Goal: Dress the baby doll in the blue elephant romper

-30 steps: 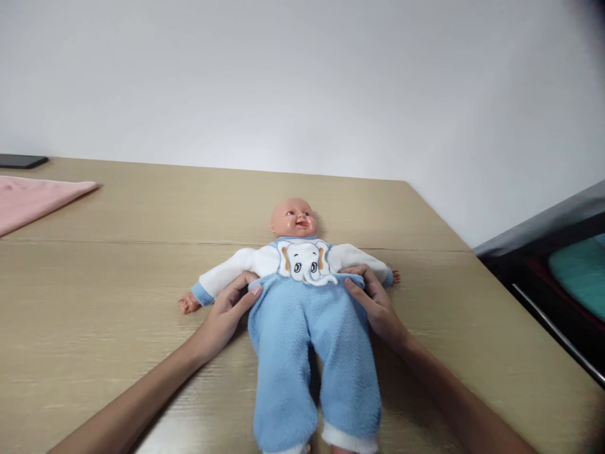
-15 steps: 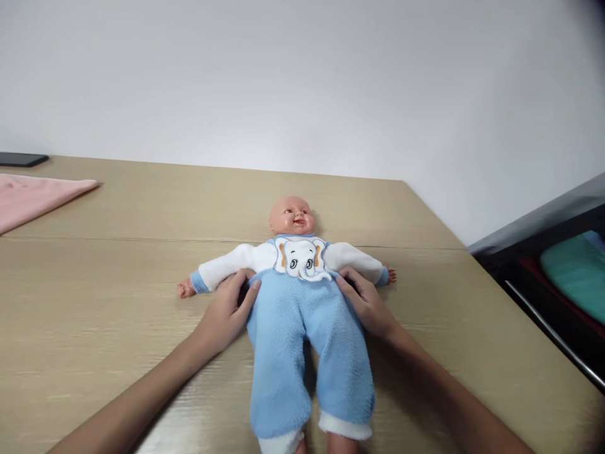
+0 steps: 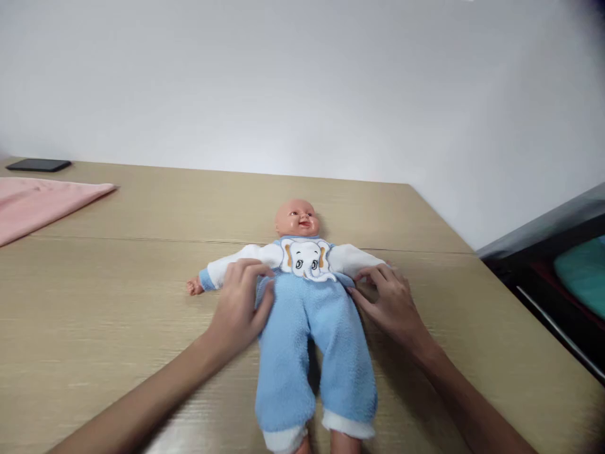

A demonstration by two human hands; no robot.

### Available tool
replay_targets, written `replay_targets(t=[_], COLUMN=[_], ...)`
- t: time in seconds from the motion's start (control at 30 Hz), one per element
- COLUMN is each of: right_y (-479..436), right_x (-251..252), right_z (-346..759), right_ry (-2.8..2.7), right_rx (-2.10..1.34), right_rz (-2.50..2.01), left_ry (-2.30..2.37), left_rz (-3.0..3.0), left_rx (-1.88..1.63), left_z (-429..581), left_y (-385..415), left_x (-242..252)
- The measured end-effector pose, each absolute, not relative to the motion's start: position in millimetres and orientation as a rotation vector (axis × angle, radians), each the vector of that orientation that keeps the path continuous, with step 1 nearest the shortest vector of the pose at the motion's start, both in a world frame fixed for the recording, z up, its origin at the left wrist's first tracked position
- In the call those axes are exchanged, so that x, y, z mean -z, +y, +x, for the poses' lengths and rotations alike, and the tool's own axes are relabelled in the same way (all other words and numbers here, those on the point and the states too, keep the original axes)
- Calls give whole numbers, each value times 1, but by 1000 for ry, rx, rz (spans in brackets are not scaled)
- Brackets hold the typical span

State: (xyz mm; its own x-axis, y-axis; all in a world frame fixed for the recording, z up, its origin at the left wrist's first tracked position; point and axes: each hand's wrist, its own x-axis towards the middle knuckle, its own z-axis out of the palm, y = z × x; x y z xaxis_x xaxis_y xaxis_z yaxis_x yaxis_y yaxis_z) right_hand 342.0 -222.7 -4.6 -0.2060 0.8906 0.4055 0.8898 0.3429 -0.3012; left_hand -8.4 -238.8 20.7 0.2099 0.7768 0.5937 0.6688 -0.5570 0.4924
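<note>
A baby doll (image 3: pixel 297 219) lies on its back with its arms spread, head at the far side. It wears a white top with an elephant face (image 3: pixel 307 260) on the chest and fuzzy blue trousers (image 3: pixel 283 353) with white cuffs. At the left side of the waist, my left hand (image 3: pixel 243 299) has its thumb and fingers closed on the edge of the trousers. My right hand (image 3: pixel 390 302) pinches the blue waist edge on the other side, its fingers bent over the doll's sleeve end. That hand covers the doll's hand on the right.
The doll rests on a wooden table (image 3: pixel 118 302) with a seam across it. A pink cloth (image 3: pixel 47 202) lies at the left, with a dark flat phone-like object (image 3: pixel 38 165) behind it. Beyond the right edge is a dark frame with teal fabric (image 3: pixel 583 274).
My right hand has shifted outward to the right, drawing the trouser edge out a little. My left hand's fingers have lifted higher at the waist. The view has shifted slightly.
</note>
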Motion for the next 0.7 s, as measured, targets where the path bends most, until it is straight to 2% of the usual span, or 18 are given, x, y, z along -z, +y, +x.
replay_targets(t=[0.17, 0.3, 0.47, 0.57, 0.7], right_y=[-216, -215, -222, -226, -227], right_x=[9, 10, 0, -5, 1], right_z=[352, 352, 360, 368, 373], right_ry=[-2196, -2123, -1890, -1560, -1520], right_rx=[-33, -101, 71, 276, 376], right_rz=[-1493, -1486, -1511, -1342, -1063], left_ry=[1139, 1055, 937, 931, 981], left_rz=[2555, 2777, 2752, 2722, 2700], left_rx=[-964, -332, 117, 217, 83], left_z=[63, 133, 182, 188, 184], left_y=[-209, -157, -112, -105, -105], left_x=[-65, -81, -80, -75, -75])
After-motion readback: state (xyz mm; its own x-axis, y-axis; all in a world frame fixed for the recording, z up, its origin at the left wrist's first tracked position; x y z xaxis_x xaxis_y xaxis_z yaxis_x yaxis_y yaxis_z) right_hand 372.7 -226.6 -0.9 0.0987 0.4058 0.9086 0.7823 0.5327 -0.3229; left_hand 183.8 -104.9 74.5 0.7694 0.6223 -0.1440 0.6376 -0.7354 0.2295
